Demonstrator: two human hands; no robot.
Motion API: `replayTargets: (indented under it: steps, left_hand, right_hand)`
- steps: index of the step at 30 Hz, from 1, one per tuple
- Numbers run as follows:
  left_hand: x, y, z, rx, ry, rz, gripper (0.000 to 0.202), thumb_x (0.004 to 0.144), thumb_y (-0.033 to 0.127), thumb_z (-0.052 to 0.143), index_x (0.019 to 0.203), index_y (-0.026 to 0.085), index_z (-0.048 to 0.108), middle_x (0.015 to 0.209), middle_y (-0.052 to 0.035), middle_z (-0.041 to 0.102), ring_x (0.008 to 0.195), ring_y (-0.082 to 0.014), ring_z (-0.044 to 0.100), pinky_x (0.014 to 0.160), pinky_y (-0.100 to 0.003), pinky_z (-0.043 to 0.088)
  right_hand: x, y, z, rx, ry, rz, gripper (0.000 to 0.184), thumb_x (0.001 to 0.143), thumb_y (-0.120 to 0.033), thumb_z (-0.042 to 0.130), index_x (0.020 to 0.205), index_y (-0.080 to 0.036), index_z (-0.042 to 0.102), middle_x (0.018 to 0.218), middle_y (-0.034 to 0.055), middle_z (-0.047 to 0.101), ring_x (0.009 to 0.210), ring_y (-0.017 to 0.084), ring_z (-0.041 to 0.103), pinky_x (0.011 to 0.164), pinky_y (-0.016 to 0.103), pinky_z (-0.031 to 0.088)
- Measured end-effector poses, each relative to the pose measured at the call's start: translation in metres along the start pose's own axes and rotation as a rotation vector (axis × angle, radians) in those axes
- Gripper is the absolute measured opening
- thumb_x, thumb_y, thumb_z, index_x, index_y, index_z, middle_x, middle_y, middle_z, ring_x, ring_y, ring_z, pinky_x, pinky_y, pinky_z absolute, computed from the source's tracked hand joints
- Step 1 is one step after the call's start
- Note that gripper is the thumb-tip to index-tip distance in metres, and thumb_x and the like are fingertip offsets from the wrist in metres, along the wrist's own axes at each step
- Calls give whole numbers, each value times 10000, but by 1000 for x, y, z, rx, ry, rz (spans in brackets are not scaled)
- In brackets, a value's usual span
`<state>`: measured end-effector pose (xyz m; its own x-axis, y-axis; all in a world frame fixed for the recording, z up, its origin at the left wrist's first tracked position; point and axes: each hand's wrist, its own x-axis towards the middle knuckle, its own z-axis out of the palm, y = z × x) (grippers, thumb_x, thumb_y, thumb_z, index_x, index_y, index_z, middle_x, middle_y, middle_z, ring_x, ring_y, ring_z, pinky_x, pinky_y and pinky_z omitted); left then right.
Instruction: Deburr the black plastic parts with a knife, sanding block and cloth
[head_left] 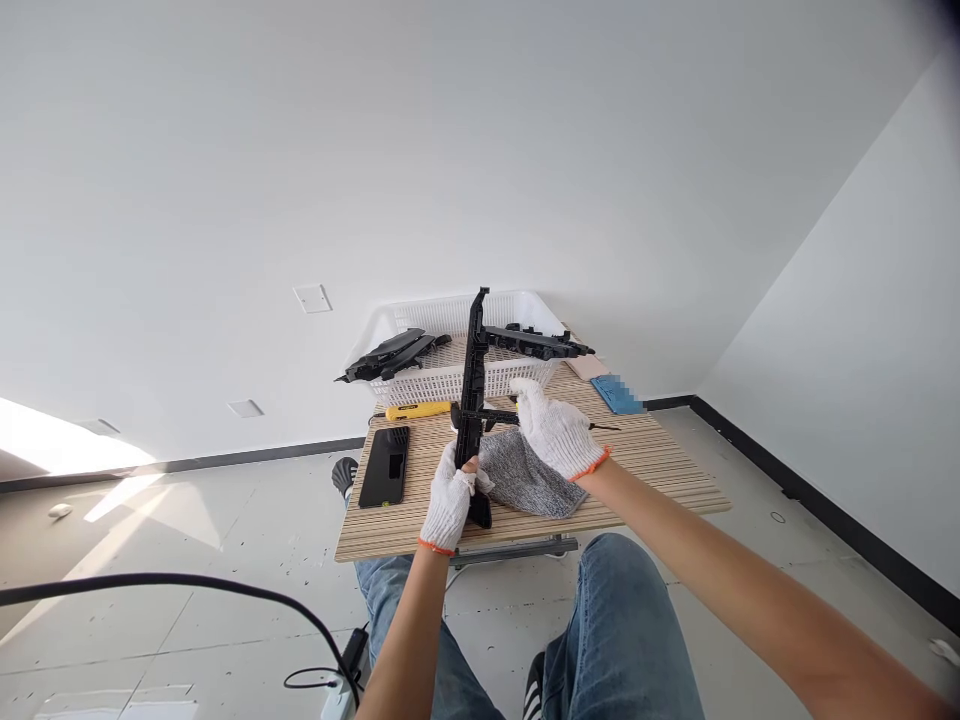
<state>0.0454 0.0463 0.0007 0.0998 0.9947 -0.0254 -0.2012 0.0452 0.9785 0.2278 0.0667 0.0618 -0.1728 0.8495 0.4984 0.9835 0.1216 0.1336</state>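
Observation:
My left hand (448, 500), in a white knit glove with an orange cuff, is closed around the lower end of a long black plastic part (472, 380). The part stands up over the table, with a short arm reaching to the right. My right hand (556, 432), gloved the same way, is beside that arm, its fingers wrapped around a slim tool (604, 428) whose thin dark end sticks out to the right. Most of the tool is hidden by the glove, so its kind is unclear. Below the hands lies a grey cloth (532, 480).
A white plastic basket (450, 385) at the table's back holds black plastic parts at left (397, 353) and right (536, 342). A yellow-handled tool (418, 410), black phone (384, 467) and blue packet (617, 394) lie on the slatted wooden table (675, 480). A black cable (187, 580) crosses at left.

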Motion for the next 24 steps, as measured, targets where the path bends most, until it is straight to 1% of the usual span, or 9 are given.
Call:
replayTargets:
  steps: [3,5,8,11,13,15,17,20,24]
  left_hand:
    - [1,0,1,-38,-6,-12,542,766,460,726,1197,185,549,676,57,607,528,-120,543,584,-273,475]
    - [0,-1,1,-56,-5,-7,537,771,458,724,1203,188,553,705,44,631,538,-124,557,597,-282,492]
    - [0,-3,0,-52,7,-4,524,784,465,713,1205,191,565,684,48,615,550,-134,578,612,-289,507]
    - [0,-3,0,-22,12,-3,542,776,477,718,1208,183,571,728,35,630,555,-132,585,604,-284,502]
    - [1,-3,-1,-7,14,3,577,768,481,723,1236,184,564,781,20,660,559,-130,587,596,-280,493]
    - [1,-4,-1,4,13,8,580,775,487,714,1248,188,564,766,22,661,561,-132,584,586,-273,477]
    - [2,-4,-2,22,14,8,541,784,493,703,1214,190,580,707,35,632,564,-135,579,579,-263,457]
    - [2,-6,-3,49,29,9,506,770,495,710,1158,190,600,689,40,610,564,-127,570,581,-256,444]
    - [3,-9,-4,55,75,6,498,753,494,712,1141,194,624,698,36,606,574,-121,550,594,-257,455]
  right_hand:
    - [0,2,2,-21,22,-43,463,1023,-179,285,1282,-74,655,1141,210,728,538,134,579,466,258,275]
    - [0,3,3,-34,34,-70,475,1020,-158,287,1317,-74,648,1273,214,689,552,128,586,460,262,280]
    - [1,3,5,-79,43,-88,482,1012,-136,292,1347,-75,633,1325,205,669,573,137,603,444,271,257]
    - [1,1,8,-100,41,-81,467,1030,-161,295,1346,-68,627,1197,207,719,548,143,597,434,275,229]
    - [0,-1,12,-78,33,-56,455,1055,-208,295,1357,-75,610,953,170,755,511,147,584,436,265,218]
    - [-1,-2,16,-51,17,-30,446,1073,-254,296,1365,-84,588,720,107,711,479,155,571,448,251,223]
    - [-2,0,22,-37,6,-38,431,1073,-256,297,1363,-94,571,687,94,697,485,160,579,465,242,244]
    - [-5,6,36,-45,-4,-91,432,1047,-217,304,1379,-111,559,943,163,750,571,173,626,485,254,297]
    - [-18,6,57,-30,-43,-150,476,979,-152,335,1383,-107,583,1233,218,697,687,206,651,515,298,372]
